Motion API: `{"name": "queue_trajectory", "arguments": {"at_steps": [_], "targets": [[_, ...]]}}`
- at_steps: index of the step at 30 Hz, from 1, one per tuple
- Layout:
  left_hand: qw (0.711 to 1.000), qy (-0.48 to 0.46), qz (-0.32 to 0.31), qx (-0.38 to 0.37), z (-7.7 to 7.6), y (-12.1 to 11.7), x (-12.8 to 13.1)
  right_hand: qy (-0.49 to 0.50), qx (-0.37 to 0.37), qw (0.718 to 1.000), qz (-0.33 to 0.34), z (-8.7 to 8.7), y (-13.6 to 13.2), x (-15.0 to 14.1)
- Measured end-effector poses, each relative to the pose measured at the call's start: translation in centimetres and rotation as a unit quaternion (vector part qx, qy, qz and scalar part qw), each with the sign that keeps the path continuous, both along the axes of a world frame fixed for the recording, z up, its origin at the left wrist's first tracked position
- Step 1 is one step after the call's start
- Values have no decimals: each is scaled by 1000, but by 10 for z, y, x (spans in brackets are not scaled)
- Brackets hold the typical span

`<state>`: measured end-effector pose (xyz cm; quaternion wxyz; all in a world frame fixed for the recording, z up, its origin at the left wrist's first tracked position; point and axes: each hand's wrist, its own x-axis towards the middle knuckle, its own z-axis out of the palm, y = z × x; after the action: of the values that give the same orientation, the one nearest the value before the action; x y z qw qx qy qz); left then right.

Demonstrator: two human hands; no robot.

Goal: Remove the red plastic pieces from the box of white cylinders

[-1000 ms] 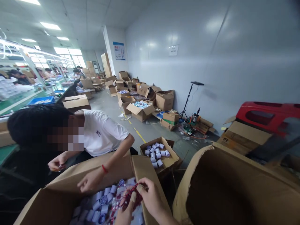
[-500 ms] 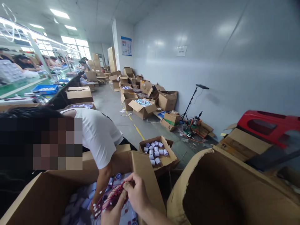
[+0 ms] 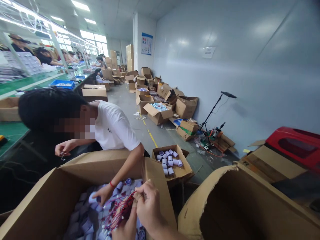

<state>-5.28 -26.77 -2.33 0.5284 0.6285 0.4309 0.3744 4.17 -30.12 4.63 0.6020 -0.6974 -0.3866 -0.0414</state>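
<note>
Both my hands hold a tangled bundle of thin red wires with small white ends (image 3: 117, 211) over a big open cardboard box (image 3: 47, 196) at the bottom left. My right hand (image 3: 147, 208) pinches the bundle from the top right. My left hand (image 3: 125, 228) grips it from below, partly cut off by the frame edge. Inside the box lie several small pale purple cylinders (image 3: 85, 220). A co-worker in a white T-shirt (image 3: 112, 128) leans over the box; that person's hand with a red wristband (image 3: 103, 193) reaches among the cylinders.
A second large open cardboard box (image 3: 240, 203) stands at the right. A small box of purple cylinders (image 3: 172, 163) sits on the floor behind. More cartons (image 3: 157, 111) line the white wall, beside a black stand (image 3: 212, 110). A red plastic item (image 3: 295, 145) lies far right. A green workbench (image 3: 15, 130) runs left.
The co-worker has straightened up and now reaches one hand into the box. My hands still hold the red wire bundle. The view has shifted slightly left and up.
</note>
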Motion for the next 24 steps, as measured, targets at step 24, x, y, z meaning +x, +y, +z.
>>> {"name": "queue_trajectory", "arguments": {"at_steps": [24], "targets": [[941,-50,-176,-284,83,19,21,105,-203,959,166,13,-33,24]]}}
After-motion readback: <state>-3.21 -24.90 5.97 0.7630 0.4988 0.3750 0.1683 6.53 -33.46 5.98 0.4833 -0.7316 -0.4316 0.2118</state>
